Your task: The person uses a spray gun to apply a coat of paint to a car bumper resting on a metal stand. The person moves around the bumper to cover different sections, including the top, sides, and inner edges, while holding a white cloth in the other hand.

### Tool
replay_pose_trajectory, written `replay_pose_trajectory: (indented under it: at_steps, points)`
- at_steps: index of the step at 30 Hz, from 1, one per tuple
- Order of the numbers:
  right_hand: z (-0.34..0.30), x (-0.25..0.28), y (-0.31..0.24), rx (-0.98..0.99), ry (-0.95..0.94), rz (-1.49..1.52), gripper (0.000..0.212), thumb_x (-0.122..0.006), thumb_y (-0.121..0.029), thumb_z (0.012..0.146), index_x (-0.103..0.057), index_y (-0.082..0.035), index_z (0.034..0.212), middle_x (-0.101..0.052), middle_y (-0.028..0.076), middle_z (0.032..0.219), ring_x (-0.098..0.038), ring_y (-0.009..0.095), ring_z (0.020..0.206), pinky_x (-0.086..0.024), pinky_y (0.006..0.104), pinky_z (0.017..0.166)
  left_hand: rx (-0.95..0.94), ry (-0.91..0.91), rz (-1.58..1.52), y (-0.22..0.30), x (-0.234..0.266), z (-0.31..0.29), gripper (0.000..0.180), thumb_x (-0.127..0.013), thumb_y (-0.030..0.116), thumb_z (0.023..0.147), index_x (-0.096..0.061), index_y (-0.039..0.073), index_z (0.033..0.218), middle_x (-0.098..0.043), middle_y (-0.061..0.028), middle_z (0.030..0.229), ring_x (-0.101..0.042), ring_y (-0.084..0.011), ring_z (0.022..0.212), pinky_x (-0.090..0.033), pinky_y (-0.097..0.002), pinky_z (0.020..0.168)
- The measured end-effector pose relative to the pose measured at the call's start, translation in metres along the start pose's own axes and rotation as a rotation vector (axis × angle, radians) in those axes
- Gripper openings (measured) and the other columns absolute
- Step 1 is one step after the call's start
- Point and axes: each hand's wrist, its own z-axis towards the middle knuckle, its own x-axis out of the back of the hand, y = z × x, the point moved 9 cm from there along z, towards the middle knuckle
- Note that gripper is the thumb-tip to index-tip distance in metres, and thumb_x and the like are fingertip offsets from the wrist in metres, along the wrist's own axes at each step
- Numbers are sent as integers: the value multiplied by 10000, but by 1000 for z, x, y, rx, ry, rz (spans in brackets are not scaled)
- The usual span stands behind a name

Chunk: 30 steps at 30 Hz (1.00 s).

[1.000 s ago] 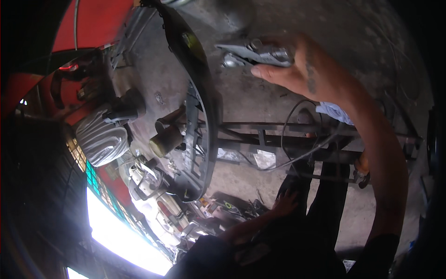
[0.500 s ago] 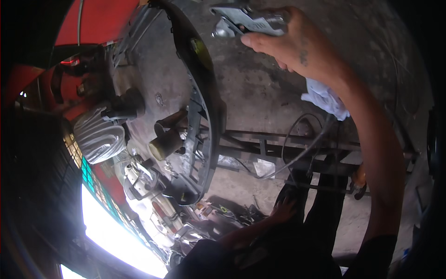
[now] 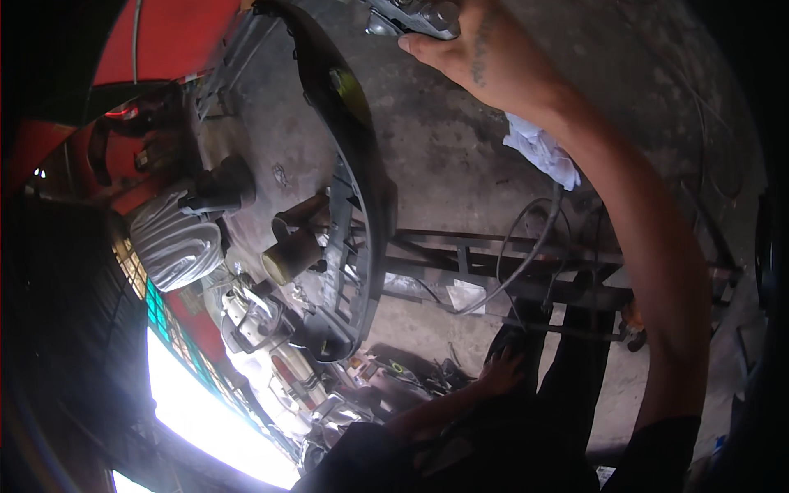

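Your view is dim, with blown-out daylight glare lower left, black fisheye corners, bent edges and soft detail.

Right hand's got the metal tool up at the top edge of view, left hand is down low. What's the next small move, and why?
Probably bring the right hand and its metal tool back down toward the wheel. The tool is half out of view at the upper rim, well away from the hub and spokes. The left hand rests low on the knee, holding nothing, so it could steady the wheel.
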Motion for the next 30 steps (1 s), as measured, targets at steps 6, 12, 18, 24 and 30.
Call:
replay_pose_trajectory:
  at_steps: [6, 12, 18, 24, 30]
  points:
    - [-59, 15, 16, 36, 102, 112, 625, -821, -443, 885, -626, 11, 1267, -767, 134, 1060, -761, 257, 913, -598, 365, 820, -36, 43, -22, -7, -2, 4, 705, -645, 476, 960, -393, 247, 1577, -245, -242, 1663, -340, -552, 1444, -424, -684, 1089]
    - [-78, 19, -14, 31, -105, -85, 585, -820, -417, 878, -661, 23, 1230, -707, 177, 993, -699, 268, 880, -549, 414, 825, -5, 13, -64, -2, 3, 3, 695, -643, 466, 963, -396, 249, 1575, -247, -262, 1654, -339, -567, 1436, -431, -677, 1089]
    - [-41, 14, -37, -71, -148, 102, 432, -752, -342, 940, -690, 5, 1190, -710, 171, 885, -680, 232, 718, -539, 365, 658, -28, 24, -42, 0, 3, -1, 685, -637, 471, 965, -409, 242, 1569, -251, -279, 1651, -346, -588, 1421, -428, -679, 1090]
    - [-52, 23, -39, 204, -9, 170, 253, -694, -212, 990, -708, 1, 1127, -724, 142, 781, -676, 218, 586, -528, 363, 546, -10, -9, -17, 1, 0, -1, 677, -625, 478, 971, -410, 237, 1567, -230, -279, 1663, -341, -593, 1422, -409, -687, 1103]
    - [-109, 8, 3, -40, -166, -124, 600, -819, -447, 883, -683, -67, 1327, -708, 197, 1151, -710, 310, 1089, -562, 410, 945, -42, 24, -10, -11, -15, 5, 687, -617, 500, 973, -406, 225, 1567, -227, -266, 1664, -338, -583, 1428, -403, -695, 1103]
